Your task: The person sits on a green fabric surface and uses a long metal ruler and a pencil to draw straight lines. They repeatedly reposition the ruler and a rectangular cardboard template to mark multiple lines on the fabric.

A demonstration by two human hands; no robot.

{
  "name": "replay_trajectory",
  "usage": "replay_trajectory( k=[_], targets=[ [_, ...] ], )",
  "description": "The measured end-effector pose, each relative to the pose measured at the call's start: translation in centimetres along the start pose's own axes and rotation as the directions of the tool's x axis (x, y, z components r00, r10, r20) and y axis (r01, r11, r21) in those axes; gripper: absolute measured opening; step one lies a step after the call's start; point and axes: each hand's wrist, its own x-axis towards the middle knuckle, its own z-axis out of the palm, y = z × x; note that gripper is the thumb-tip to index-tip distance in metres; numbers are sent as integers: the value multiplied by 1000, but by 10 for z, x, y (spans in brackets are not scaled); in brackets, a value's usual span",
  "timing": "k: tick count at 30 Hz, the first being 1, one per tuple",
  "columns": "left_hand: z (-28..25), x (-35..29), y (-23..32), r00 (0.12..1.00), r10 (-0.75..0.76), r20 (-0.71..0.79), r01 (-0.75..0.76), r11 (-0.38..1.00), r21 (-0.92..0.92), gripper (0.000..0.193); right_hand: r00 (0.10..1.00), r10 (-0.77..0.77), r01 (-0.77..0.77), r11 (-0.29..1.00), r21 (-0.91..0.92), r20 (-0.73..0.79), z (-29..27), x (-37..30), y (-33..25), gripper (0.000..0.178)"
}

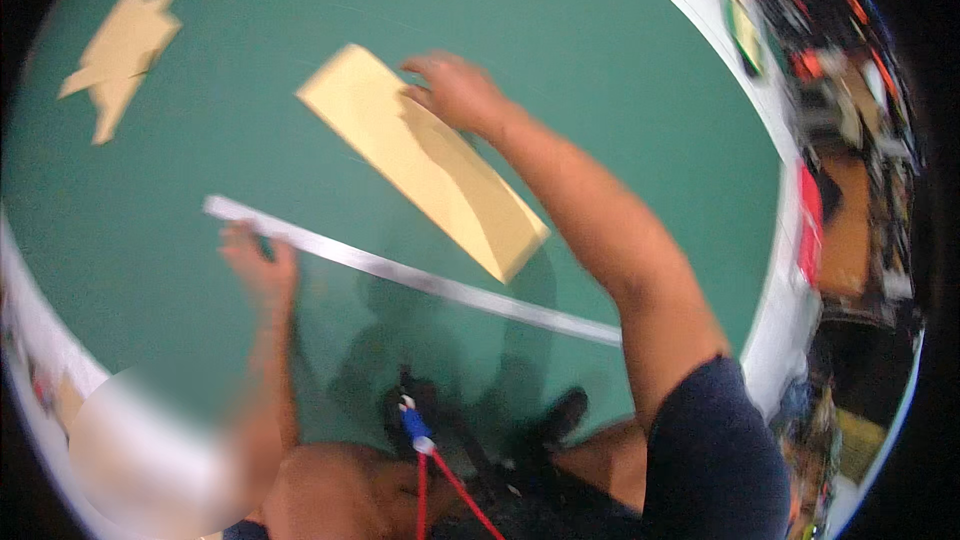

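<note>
We see a broad green table surface filling most of the view. To the right of it runs a white rim, and beyond that rim lies blurred, colourful clutter. Even light falls across the green surface.

Long tan card is laid flat and diagonal on green bench. Thin metal ruler is laid flat just below it, slanting down to the right.
</note>
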Motion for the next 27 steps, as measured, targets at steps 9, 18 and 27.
replay_trajectory(
  k=[9,18,27],
  targets=[
    [1,22,-32,994,91,63,-95,993,66,70,766,588,-464,785,-409,259,-145,-427,128,28],
    [-25,42,-41,941,37,335,-155,931,331,104,529,824,-848,515,-121,-201,-24,-665,86,42],
    [-41,66,-9,820,-153,552,-92,915,392,117,661,723,-750,643,-155,-201,-27,-683,106,39]
  ],
)
